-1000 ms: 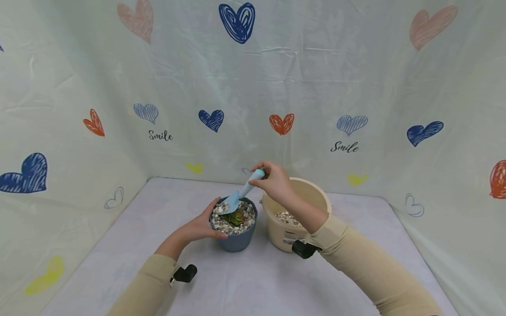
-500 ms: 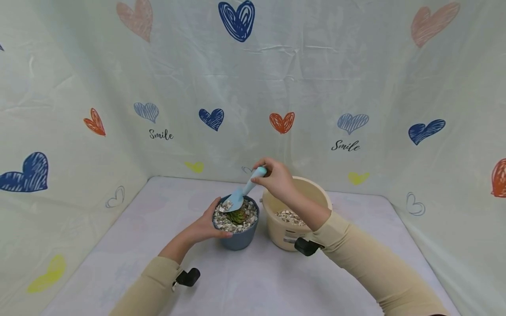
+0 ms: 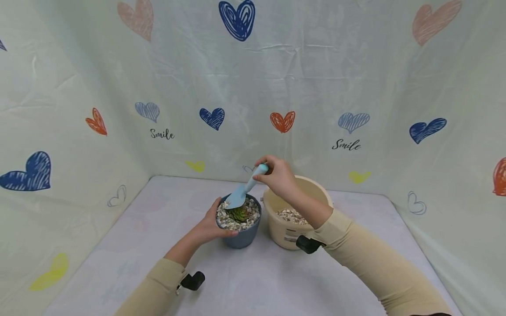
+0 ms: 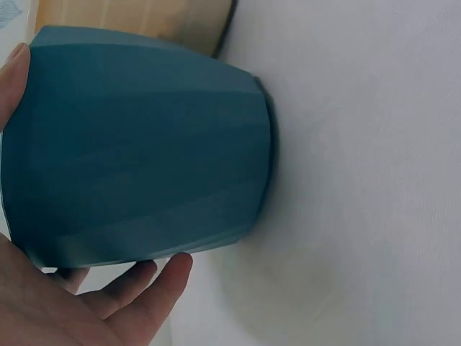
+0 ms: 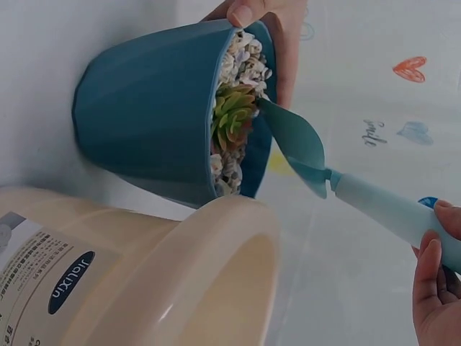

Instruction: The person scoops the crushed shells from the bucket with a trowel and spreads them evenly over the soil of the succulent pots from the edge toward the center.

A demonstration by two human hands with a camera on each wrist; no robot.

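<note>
My left hand [image 3: 207,228] grips a blue flowerpot [image 3: 242,240] from the left, thumb near the front rim and fingers along its side. Seen from the left wrist, several fingertips [image 4: 176,270] press the pot's faceted wall. A green, red-tipped succulent [image 5: 234,119] grows in the pot, ringed by pale pebbles [image 3: 231,224]. My right hand [image 3: 281,176] pinches the handle of a light blue garden trowel [image 3: 236,197] from above. Its blade slants down over the far side of the pot, the tip right at the pebbles beside the plant.
A cream bucket [image 3: 283,235] stands just right of the pot, pebbles [image 3: 291,216] in its bottom, and my right forearm crosses over it. A pale cloth [image 3: 253,289] covers the table. Behind hangs a curtain [image 3: 245,83] printed with hearts.
The pot, my left hand and the trowel have shifted slightly right. Pebbles that lay at the trowel's blade have come off it into the pot, and the blade now looks bare.
</note>
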